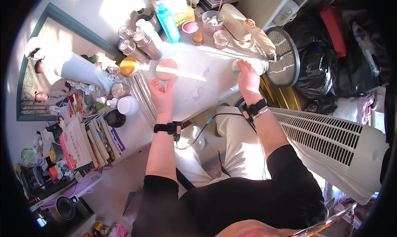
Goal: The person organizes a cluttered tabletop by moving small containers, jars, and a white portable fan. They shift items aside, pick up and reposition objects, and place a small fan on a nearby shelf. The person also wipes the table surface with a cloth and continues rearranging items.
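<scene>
My left hand [161,96] is over the left part of the white tabletop [214,55], fingers loosely curled and thumb apart, with nothing seen in it. Just beyond its fingertips lies a round pinkish disc [167,69], crossed by a band of sunlight; whether the thumb touches it I cannot tell. At the table's right side, my right hand [249,80] holds a white wad of cloth or tissue [236,65] down against the surface. Faint purplish smudges [198,92] mark the tabletop between my hands. Both wrists wear black straps with small devices.
Pump bottles [147,44], a blue bottle [168,23], jars and a tub of cotton swabs [213,21] line the back. Left stand a white vase [77,66], a white jar [127,105] and books [90,144]. A mesh-faced round device [281,57] and a tower-shaped appliance [319,131] are right.
</scene>
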Demonstrator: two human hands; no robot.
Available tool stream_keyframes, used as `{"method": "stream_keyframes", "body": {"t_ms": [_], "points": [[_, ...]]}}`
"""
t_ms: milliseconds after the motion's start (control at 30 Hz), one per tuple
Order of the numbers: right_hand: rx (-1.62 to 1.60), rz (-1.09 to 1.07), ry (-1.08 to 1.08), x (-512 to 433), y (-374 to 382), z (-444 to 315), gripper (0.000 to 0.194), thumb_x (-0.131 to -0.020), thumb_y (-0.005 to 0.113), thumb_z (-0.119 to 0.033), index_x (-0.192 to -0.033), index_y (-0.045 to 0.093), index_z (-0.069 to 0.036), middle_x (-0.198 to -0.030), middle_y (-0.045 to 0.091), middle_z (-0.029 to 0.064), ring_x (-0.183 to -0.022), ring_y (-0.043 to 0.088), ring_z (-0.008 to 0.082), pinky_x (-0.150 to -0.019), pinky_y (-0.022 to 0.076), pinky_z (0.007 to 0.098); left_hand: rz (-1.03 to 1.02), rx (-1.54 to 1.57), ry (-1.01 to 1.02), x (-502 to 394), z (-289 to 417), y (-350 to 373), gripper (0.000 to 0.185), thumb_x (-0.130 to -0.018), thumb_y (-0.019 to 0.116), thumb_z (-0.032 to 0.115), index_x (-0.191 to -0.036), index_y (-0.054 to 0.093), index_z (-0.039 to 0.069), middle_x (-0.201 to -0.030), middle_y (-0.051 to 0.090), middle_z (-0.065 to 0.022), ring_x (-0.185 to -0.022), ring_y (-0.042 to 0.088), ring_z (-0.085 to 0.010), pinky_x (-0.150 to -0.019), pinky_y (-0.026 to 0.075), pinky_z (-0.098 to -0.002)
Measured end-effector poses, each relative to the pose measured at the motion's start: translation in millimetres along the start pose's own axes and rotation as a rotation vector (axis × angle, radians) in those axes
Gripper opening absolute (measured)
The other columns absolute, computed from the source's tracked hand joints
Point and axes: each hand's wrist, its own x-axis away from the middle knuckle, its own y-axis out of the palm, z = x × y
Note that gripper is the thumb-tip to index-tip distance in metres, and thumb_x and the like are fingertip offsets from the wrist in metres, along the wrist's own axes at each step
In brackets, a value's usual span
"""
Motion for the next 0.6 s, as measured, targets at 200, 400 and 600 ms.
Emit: {"method": "stream_keyframes", "body": {"t_ms": [200, 400, 600], "points": [[0.274, 0.28, 0.181, -65.3, 13.4, 32.3, 0.051, -0.088, 0.052, -0.018, -0.136, 0.04, -0.007, -0.122, 0.056, 0.0172, -0.114, 0.052, 0.0342, -0.099, 0.0404, 0.0437, 0.014, -0.087, 0.037, 1.9, -7.9, 4.7, 0.048, -0.075, 0.078, 0.033, -0.103, 0.051, 0.004, -0.064, 0.047, -0.0005, -0.058, 0.049, -0.0147, -0.057, 0.044, -0.0311], [0.246, 0.191, -0.018, -10.6, 19.4, 17.0, 0.04, -0.087, 0.049, -0.01, -0.125, 0.051, -0.001, -0.138, 0.044, 0.0217, -0.129, 0.042, 0.0365, -0.106, 0.0352, 0.0428, 0.039, -0.167, 0.068, 3.9, -7.7, 9.6, 0.044, -0.075, 0.076, 0.036, -0.101, 0.052, 0.008, -0.067, 0.051, -0.0026, -0.061, 0.054, -0.0203, -0.059, 0.047, -0.0352], [-0.289, 0.277, -0.177, -63.0, -15.8, -45.9, 0.038, -0.085, 0.052, -0.006, -0.123, 0.053, -0.003, -0.133, 0.049, 0.0206, -0.12, 0.05, 0.0351, -0.098, 0.0439, 0.0403, 0.034, -0.215, 0.071, 5.1, -3.9, 9.9, 0.045, -0.076, 0.075, 0.038, -0.101, 0.052, 0.009, -0.072, 0.057, -0.0054, -0.065, 0.059, -0.0244, -0.061, 0.048, -0.0376]]}}
